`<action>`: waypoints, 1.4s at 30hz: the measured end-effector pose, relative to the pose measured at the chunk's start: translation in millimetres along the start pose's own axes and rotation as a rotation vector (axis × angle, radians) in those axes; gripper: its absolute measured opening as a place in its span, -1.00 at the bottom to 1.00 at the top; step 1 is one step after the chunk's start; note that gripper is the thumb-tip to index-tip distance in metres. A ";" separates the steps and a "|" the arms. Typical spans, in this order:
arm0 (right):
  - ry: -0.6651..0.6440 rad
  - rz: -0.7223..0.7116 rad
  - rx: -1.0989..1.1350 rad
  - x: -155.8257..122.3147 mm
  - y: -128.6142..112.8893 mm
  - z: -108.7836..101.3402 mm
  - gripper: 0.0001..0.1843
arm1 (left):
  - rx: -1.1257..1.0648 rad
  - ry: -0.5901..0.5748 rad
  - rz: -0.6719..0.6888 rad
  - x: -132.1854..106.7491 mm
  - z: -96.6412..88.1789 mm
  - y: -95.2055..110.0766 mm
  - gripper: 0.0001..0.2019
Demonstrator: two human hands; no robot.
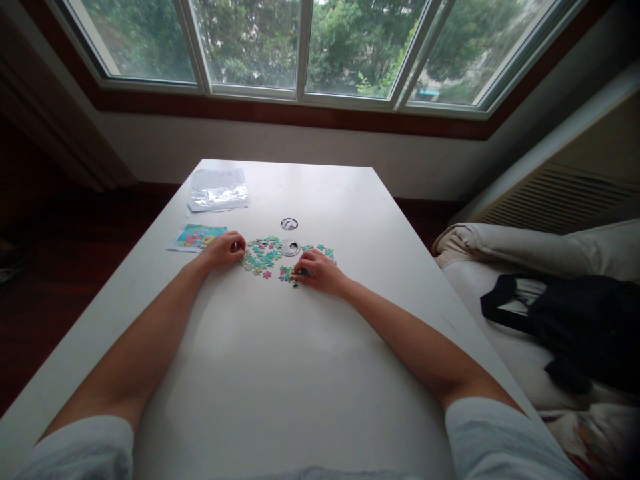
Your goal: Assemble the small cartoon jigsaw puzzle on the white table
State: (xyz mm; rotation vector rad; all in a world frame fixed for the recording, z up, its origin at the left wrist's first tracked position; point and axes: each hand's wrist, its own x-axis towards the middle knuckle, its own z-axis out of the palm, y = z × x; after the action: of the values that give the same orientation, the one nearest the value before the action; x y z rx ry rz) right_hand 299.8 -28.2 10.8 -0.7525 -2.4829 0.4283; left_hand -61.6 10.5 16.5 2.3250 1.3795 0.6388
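Note:
Several small teal, pink and yellow puzzle pieces (pixel 263 255) lie scattered near the middle of a white table (pixel 280 360). My left hand (pixel 223 251) rests at the left edge of the pile, fingers curled and pinched on something I cannot make out. My right hand (pixel 320 270) sits at the pile's right side, fingers bent down onto a small joined cluster of pieces (pixel 287 274). A colourful picture card (pixel 197 237) lies just left of my left hand.
A clear plastic bag on a paper sheet (pixel 219 191) lies at the table's far left. A round cable hole (pixel 289 224) and its round cap (pixel 290 248) are beside the pieces. A black bag (pixel 575 327) sits on a cushioned seat to the right. Windows run behind the table.

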 end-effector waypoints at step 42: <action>0.025 -0.025 -0.004 -0.3 0.8 1.5 -0.87 | 0.160 -0.044 0.092 5.4 5.1 -5.6 -0.85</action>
State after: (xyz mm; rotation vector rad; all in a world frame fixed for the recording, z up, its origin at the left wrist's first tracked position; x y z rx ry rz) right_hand 299.6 -28.0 9.1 -0.7239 -2.4680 0.4027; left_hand -60.6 17.4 10.4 2.5249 1.3558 0.5165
